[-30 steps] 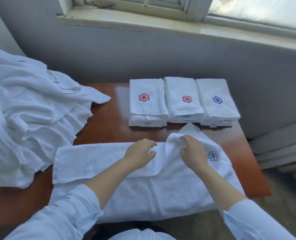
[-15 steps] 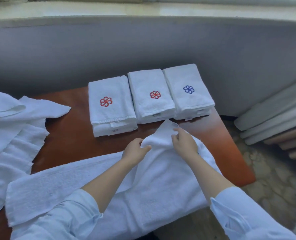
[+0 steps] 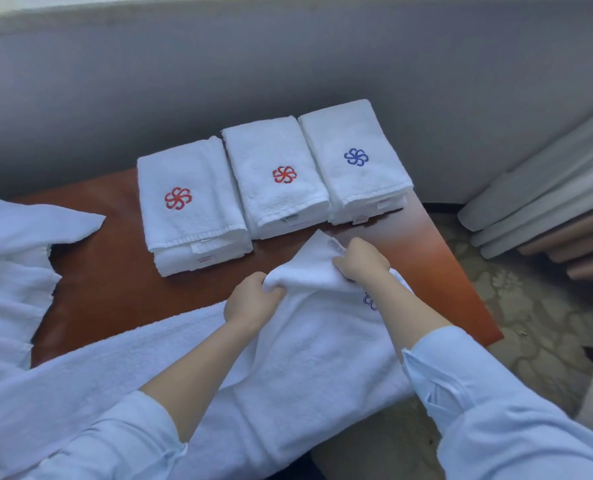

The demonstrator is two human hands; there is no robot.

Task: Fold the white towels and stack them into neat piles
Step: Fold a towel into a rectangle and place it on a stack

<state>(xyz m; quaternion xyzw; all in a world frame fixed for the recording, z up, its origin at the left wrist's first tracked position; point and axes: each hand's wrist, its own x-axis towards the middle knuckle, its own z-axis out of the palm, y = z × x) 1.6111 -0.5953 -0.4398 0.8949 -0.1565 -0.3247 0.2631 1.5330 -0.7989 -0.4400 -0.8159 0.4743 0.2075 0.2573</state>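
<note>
A long white towel (image 3: pixel 308 355) lies across the near side of the brown table (image 3: pixel 115 282), its near edge hanging over the front. My left hand (image 3: pixel 251 301) and my right hand (image 3: pixel 360 259) both pinch its raised far right end, with a small label showing by my right fingers. A blue flower emblem on it peeks out under my right wrist. Behind stand three folded piles: the left pile (image 3: pixel 191 206) and the middle pile (image 3: pixel 274 174) with red emblems, the right pile (image 3: pixel 357 157) with a blue one.
A heap of unfolded white towels (image 3: pixel 7 271) covers the table's left end. A grey wall runs behind the piles. Grey and tan rolled bars (image 3: pixel 547 216) lean at the right over a patterned floor (image 3: pixel 516 299). The table's right edge is near my right arm.
The camera has swung right and down, so the heap slid leftward. Both hands went from resting on the towel to pinching its right end and lifting it toward the piles.
</note>
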